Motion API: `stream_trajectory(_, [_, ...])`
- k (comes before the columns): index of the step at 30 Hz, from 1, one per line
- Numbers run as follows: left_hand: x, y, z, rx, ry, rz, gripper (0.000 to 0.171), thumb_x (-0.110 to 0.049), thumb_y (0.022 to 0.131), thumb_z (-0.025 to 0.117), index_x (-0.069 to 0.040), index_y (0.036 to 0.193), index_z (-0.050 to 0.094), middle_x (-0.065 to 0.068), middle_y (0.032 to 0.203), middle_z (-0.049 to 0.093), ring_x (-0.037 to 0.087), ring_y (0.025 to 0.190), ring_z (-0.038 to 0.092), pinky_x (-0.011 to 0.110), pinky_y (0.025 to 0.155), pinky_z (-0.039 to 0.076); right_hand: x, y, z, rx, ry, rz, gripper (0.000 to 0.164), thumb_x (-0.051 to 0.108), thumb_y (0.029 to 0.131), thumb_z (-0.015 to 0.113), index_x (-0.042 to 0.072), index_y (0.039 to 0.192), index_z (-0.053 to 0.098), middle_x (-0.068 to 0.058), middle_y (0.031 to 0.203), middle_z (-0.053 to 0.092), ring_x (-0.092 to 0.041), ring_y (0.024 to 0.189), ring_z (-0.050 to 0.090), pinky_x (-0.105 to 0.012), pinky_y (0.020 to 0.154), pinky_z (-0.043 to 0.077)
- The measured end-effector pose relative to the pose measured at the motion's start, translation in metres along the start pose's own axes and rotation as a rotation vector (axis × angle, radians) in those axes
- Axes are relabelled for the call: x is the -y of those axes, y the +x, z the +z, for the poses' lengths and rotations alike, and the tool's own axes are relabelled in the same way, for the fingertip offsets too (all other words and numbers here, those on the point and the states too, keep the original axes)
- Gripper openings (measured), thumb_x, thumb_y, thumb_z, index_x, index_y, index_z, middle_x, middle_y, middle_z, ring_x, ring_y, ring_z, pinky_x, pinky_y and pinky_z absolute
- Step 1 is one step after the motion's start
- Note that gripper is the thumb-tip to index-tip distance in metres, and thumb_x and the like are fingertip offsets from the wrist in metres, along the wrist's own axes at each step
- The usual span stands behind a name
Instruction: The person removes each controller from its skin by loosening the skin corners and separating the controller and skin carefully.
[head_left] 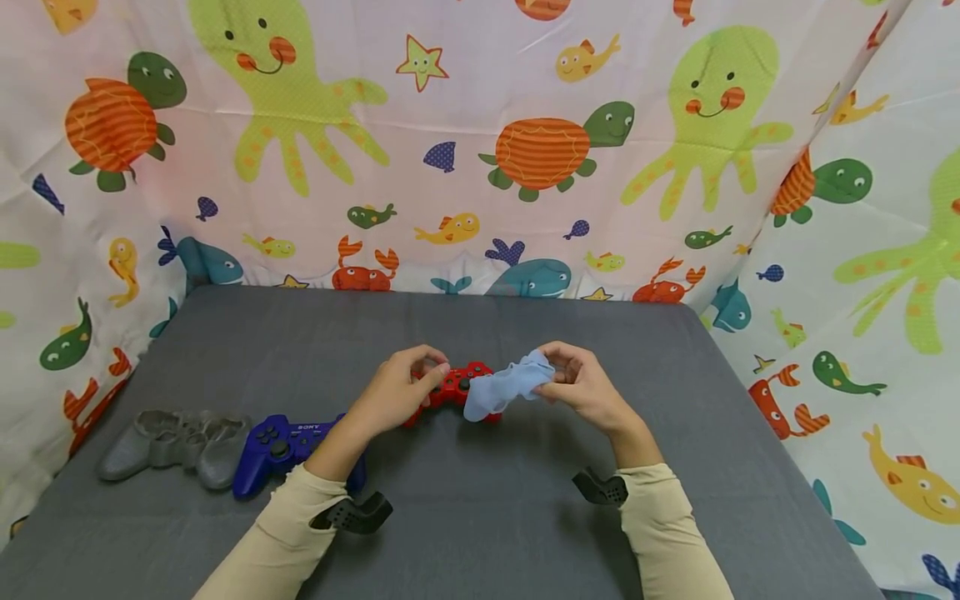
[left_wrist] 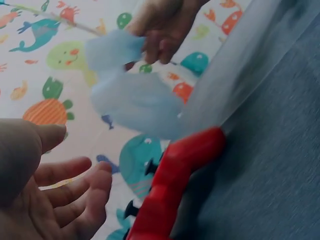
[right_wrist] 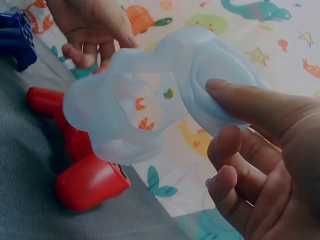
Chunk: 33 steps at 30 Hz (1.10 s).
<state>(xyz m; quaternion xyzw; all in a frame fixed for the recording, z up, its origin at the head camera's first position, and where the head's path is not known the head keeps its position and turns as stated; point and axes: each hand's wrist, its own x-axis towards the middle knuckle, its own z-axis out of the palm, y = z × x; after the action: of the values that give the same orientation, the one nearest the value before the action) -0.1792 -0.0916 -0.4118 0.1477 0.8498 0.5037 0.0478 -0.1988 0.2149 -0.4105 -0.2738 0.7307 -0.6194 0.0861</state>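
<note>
A light-blue translucent silicone controller cover (head_left: 504, 388) hangs from my right hand (head_left: 588, 392), pinched at one end between thumb and fingers. In the right wrist view the cover (right_wrist: 86, 107) shows a large opening in its middle and droops limply. Behind and below it, a red game controller (head_left: 452, 386) is partly hidden by the cover and my left hand (head_left: 393, 393). Loosely bent fingers on the left hand (left_wrist: 75, 200) hold nothing in the left wrist view, with a gap between them and the red controller (left_wrist: 165, 195).
To the left on the grey table (head_left: 480, 517) lies a blue Sony controller (head_left: 277, 446), partly behind my left forearm. Beside it sits a grey silicone controller cover (head_left: 127, 454). A curtain (head_left: 465, 192) printed with sea animals stands behind the table and along its sides.
</note>
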Motion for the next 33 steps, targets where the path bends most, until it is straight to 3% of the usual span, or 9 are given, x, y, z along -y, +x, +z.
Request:
stream_trajectory(6, [-0.002,0.001,0.014,0.157,-0.167,-0.007,0.043,-0.033,0.11,0.042,-0.002,0.135,0.057,0.018,0.101,0.07,0.016,0.062,0.063,0.033,0.059,0.056,0.01,0.001,0.008,-0.023,0.022,-0.041,0.031,-0.01,0.088,0.065,-0.001,0.117,0.06,0.006,0.1,0.068,-0.016,0.069,0.062,-0.021,0.062,0.052])
stream_trajectory(13, [-0.001,0.002,0.021,0.342,-0.443,-0.133,0.056,-0.043,0.111,0.032,0.002,0.139,0.048,0.013,0.095,0.069,0.019,0.068,0.071,0.034,0.065,0.061,0.014,0.003,0.015,-0.045,0.038,-0.081,0.032,-0.014,0.087,0.062,0.001,0.116,0.06,0.007,0.1,0.066,-0.01,0.069,0.061,-0.022,0.061,0.052])
stream_trajectory(18, [-0.001,0.002,0.017,0.398,-0.56,-0.197,0.059,-0.047,0.108,0.038,-0.002,0.144,0.044,0.018,0.117,0.058,0.017,0.075,0.068,0.035,0.072,0.062,0.013,0.003,0.016,-0.107,0.024,-0.077,0.032,-0.013,0.089,0.061,-0.007,0.12,0.056,0.008,0.101,0.065,-0.007,0.068,0.061,-0.021,0.062,0.052])
stream_trajectory(20, [-0.001,0.003,0.015,0.385,-0.592,-0.192,0.056,-0.042,0.108,0.042,-0.001,0.147,0.043,0.018,0.121,0.054,0.016,0.078,0.065,0.033,0.076,0.062,0.013,0.003,0.015,-0.118,-0.003,-0.066,0.033,-0.011,0.091,0.061,-0.008,0.123,0.055,0.008,0.102,0.066,-0.008,0.068,0.062,-0.022,0.064,0.054])
stream_trajectory(23, [0.0,0.003,0.011,0.301,-0.619,-0.189,0.054,-0.028,0.107,0.052,0.001,0.151,0.039,0.014,0.123,0.056,0.015,0.083,0.062,0.029,0.079,0.06,0.01,0.004,0.014,-0.109,-0.088,-0.054,0.034,-0.009,0.094,0.059,-0.007,0.127,0.057,0.004,0.097,0.068,-0.016,0.066,0.065,-0.026,0.062,0.056])
stream_trajectory(27, [-0.001,0.004,0.006,0.169,-0.618,-0.183,0.055,-0.01,0.103,0.057,0.003,0.152,0.037,0.017,0.127,0.054,0.015,0.094,0.063,0.025,0.082,0.059,0.005,0.006,0.014,-0.088,-0.189,-0.018,0.038,-0.007,0.098,0.053,-0.006,0.137,0.056,-0.015,0.093,0.073,-0.024,0.06,0.068,-0.03,0.057,0.056])
stream_trajectory(30, [-0.002,0.003,0.005,0.095,-0.57,-0.165,0.052,-0.002,0.1,0.059,0.0,0.149,0.039,0.019,0.127,0.052,0.016,0.098,0.064,0.029,0.085,0.06,0.003,0.007,0.016,-0.093,-0.174,0.032,0.048,-0.005,0.101,0.049,0.001,0.148,0.047,-0.033,0.095,0.071,-0.022,0.057,0.069,-0.029,0.058,0.058])
stream_trajectory(33, [-0.003,0.004,0.003,0.03,-0.531,-0.145,0.051,0.0,0.099,0.06,-0.005,0.145,0.04,0.02,0.124,0.053,0.017,0.089,0.065,0.035,0.085,0.06,0.004,0.008,0.02,-0.123,-0.129,0.077,0.053,-0.003,0.101,0.047,0.006,0.152,0.034,-0.04,0.094,0.068,-0.022,0.058,0.069,-0.029,0.06,0.058])
